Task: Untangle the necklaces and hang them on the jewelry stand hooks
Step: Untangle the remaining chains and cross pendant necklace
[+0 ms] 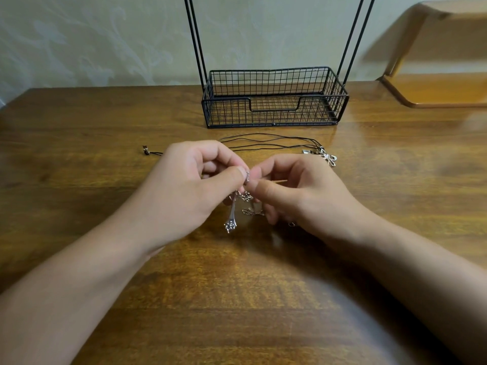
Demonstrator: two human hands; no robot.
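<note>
Necklaces of silver chain [246,197] hang pinched between left hand [189,180] and right hand [303,191] fingers, seemingly tangled; black cord necklaces [271,143] lie on the bench [105,159].

I am in a home, by the look of it, a living room or bedroom. My worktop [105,122] is a dark, glossy wooden table with a warm grain, pushed against a wall [79,38] papered in pale cream with a faint leafy pattern. To my right stands a light wooden piece of furniture [442,88] with a low shelf. A black wire jewelry stand [274,101] with a basket base sits at the back.
</note>
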